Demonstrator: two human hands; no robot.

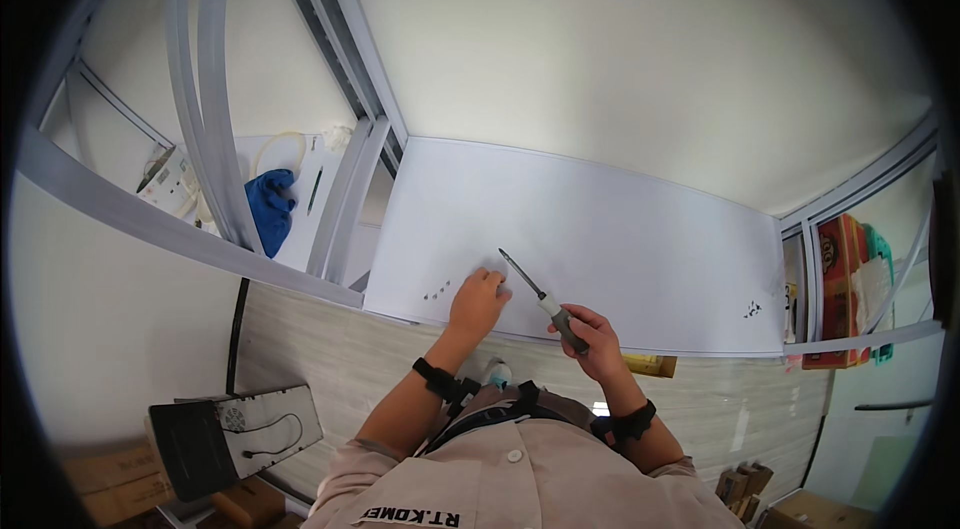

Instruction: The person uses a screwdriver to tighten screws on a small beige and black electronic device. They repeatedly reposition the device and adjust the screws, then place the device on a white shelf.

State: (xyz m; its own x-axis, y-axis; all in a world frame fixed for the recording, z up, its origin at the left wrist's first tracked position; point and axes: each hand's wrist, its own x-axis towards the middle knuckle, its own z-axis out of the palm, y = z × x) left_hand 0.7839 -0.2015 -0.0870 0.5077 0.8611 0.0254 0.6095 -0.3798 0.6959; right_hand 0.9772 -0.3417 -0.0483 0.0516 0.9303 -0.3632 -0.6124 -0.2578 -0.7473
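My right hand (595, 341) is wrapped around the grey-and-white handle of a screwdriver (527, 279) above the white table's front edge. The long dark shaft points away and to the left, its tip beyond my left fingers. My left hand (480, 301) rests low over the tabletop, left of the shaft, with its fingers curled and drawn together. Whatever they may pinch is too small or hidden to make out. Just left of that hand, several small metal pieces, like screws (442, 291), lie in a slanting row on the white table (620, 239).
Small dark bits (752, 309) lie at the table's right end. A grey metal frame (350, 179) borders the left side, with a blue cloth (270, 209) on a shelf beyond it. Red boxes (842, 259) stand at the right. A computer case (240, 434) sits on the lower left.
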